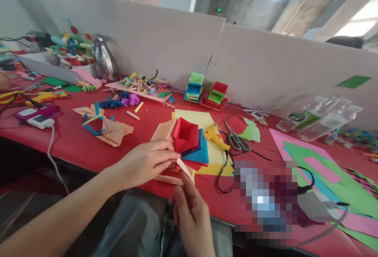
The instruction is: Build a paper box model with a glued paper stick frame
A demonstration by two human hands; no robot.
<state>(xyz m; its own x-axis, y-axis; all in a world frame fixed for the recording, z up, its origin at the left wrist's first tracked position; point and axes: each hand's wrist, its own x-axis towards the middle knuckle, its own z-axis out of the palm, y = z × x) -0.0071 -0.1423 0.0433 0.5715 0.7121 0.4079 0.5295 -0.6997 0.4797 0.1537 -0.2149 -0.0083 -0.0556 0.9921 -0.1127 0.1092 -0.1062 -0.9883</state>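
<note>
A folded paper piece (pixel 186 135), with a red open box shape, blue layers and peach parts, sits at the table's front edge. My left hand (pixel 147 160) rests against its peach side, fingers together and pressed on the paper. Just below it, my right hand (pixel 191 213) pinches a peach paper strip (pixel 185 169) between thumb and forefinger at the near side of the piece. Yellow sheets (pixel 195 117) lie beneath the paper piece. A yellow glue gun (pixel 216 136) lies right of it, beside grey-handled scissors (pixel 238 140).
Peach and blue paper shapes (pixel 110 131) lie on the left. Two folded paper models stand by the partition (pixel 165 40). A steel jug (pixel 104 58) is at the back left, plastic bottles (pixel 327 119) at the back right. Cables and a pixelated area are right of my hands.
</note>
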